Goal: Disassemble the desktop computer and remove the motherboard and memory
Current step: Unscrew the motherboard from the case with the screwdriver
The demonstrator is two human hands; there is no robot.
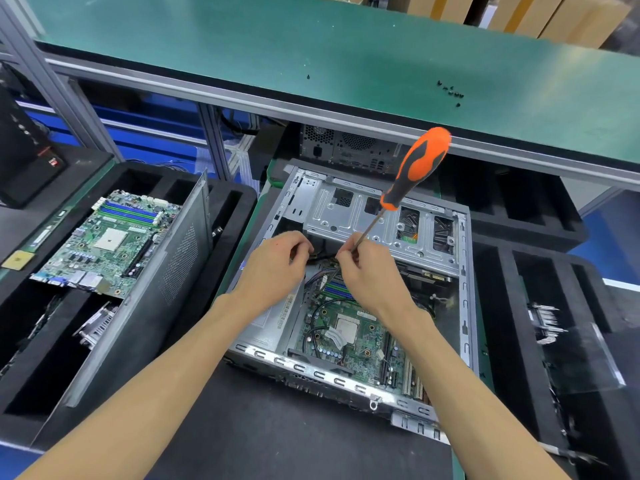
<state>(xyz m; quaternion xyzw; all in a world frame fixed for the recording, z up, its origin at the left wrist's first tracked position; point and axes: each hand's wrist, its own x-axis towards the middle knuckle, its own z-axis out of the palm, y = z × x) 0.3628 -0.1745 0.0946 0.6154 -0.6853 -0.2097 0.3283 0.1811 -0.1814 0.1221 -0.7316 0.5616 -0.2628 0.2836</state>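
An open desktop case (464, 271) lies on its side in front of me. Inside it sits a green motherboard (353, 337) with blue memory slots (337, 289) and a bare processor. My right hand (367, 271) holds the metal shaft of an orange and black screwdriver (420, 164), whose handle points up and away. My left hand (277, 265) has its fingers curled around dark cables (320, 256) at the case's upper inner edge, just left of the right hand. What the fingertips of both hands touch is hidden.
A second, removed motherboard (107, 240) lies on black foam trays at the left, beside a leaning grey side panel (166, 282). A green shelf (346, 57) overhead carries several small black screws (450, 93). Another computer (349, 147) stands behind the case. Black foam trays (526, 306) flank the right.
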